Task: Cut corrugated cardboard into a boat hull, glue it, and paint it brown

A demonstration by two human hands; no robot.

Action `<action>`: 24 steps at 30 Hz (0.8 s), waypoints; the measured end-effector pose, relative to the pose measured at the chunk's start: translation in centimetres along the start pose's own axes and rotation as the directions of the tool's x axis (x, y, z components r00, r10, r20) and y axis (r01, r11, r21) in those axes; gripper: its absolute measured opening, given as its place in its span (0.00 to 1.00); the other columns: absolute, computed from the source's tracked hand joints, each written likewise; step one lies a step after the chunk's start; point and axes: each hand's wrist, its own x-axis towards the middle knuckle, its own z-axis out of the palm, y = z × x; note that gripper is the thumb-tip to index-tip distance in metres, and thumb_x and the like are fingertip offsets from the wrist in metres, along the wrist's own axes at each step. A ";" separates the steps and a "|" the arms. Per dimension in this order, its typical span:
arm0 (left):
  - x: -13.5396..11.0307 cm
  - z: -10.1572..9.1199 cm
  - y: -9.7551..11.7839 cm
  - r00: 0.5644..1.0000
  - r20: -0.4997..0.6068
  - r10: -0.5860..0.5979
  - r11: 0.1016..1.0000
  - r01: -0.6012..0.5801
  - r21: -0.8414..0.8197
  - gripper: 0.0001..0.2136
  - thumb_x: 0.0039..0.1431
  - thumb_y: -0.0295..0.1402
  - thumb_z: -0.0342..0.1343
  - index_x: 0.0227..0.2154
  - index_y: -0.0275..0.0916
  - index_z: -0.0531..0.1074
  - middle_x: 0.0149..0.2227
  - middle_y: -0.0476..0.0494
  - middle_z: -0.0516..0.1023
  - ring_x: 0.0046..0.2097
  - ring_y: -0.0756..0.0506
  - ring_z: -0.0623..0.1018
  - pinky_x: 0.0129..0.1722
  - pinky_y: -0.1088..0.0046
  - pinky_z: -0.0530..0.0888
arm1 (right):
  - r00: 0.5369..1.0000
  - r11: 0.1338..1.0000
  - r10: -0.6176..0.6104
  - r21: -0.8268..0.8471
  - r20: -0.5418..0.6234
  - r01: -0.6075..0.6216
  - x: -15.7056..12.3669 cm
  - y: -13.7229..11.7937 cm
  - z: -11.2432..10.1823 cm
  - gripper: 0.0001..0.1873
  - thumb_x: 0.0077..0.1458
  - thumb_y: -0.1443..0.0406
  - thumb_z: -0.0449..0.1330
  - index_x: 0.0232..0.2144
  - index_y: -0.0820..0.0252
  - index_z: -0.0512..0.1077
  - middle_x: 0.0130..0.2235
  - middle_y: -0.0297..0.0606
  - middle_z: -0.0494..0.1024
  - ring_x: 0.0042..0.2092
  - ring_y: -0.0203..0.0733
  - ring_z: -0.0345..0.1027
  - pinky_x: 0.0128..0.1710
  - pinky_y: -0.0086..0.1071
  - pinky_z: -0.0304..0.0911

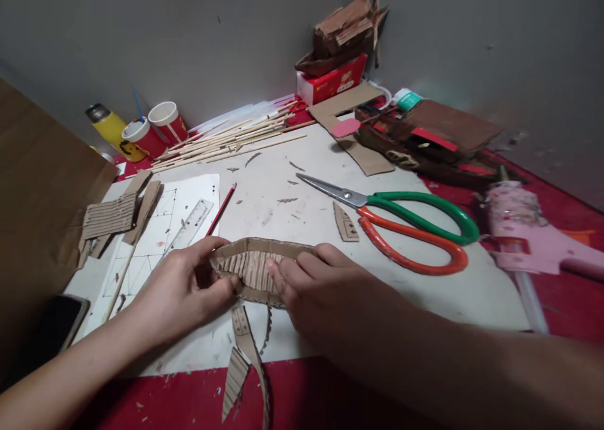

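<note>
A small boat-shaped cardboard hull [252, 271] with a ribbed corrugated floor lies between my two hands over the white sheet. My left hand [186, 285] grips its pointed left end, thumb on the near wall and fingers on the far side. My right hand [314, 285] is closed on the right end, its fingertips reaching inside onto the ribbed floor; that end is hidden under the hand. Scissors [356, 197] with one green and one orange handle lie apart at the upper right. Below the hull are cut cardboard strips [248, 339].
Behind lie thin wooden sticks [236, 134], red cups [167, 123] and a yellow bottle [113, 131]. A pink glue gun [523, 229] and a brown cardboard boat model [415, 141] are at right. Paper with drawn lines [163, 216], a ruler [191, 221] and a phone [59, 329] are at left.
</note>
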 end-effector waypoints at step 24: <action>2.7 -3.8 0.0 0.947 0.321 -0.012 0.995 -0.021 0.099 0.10 0.63 0.39 0.52 0.30 0.40 0.69 0.25 0.51 0.71 0.27 0.49 0.68 0.25 0.74 0.64 | 0.990 0.996 -0.080 0.019 -0.113 0.083 -0.7 0.2 1.0 0.13 0.55 0.71 0.56 0.39 0.66 0.79 0.43 0.50 0.78 0.37 0.48 0.65 0.39 0.43 0.59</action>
